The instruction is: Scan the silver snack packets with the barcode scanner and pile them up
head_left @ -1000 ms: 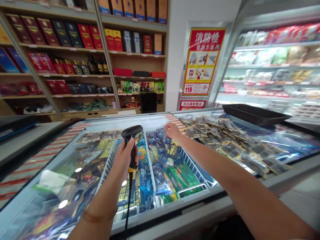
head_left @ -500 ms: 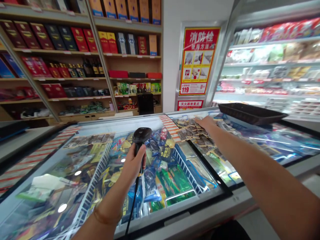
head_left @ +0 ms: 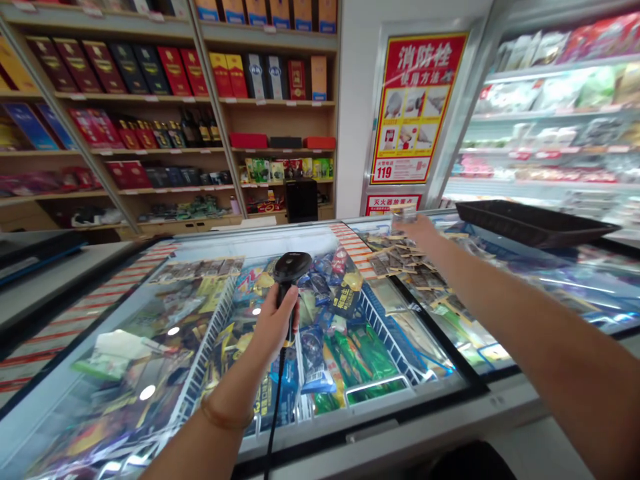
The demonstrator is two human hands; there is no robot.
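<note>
Forward, right hand (head_left: 420,230) outstretched, holding packet (head_left: 403,216); left hand (head_left: 279,313) grips scanner (head_left: 292,267).

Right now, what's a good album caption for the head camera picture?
Left hand holds black scanner, right hand a small packet, above freezer.

A black plastic handheld barcode scanner with an oval head (head_left: 289,268) stands nearly upright in the left hand (head_left: 275,319), its dark cord hanging below. In the right hand (head_left: 421,230), a small, flat, pale packet (head_left: 403,215), its details blurred, is raised just above a loose heap of dark, tan-edged packets (head_left: 397,260) on a glass-topped freezer (head_left: 425,417).
</note>
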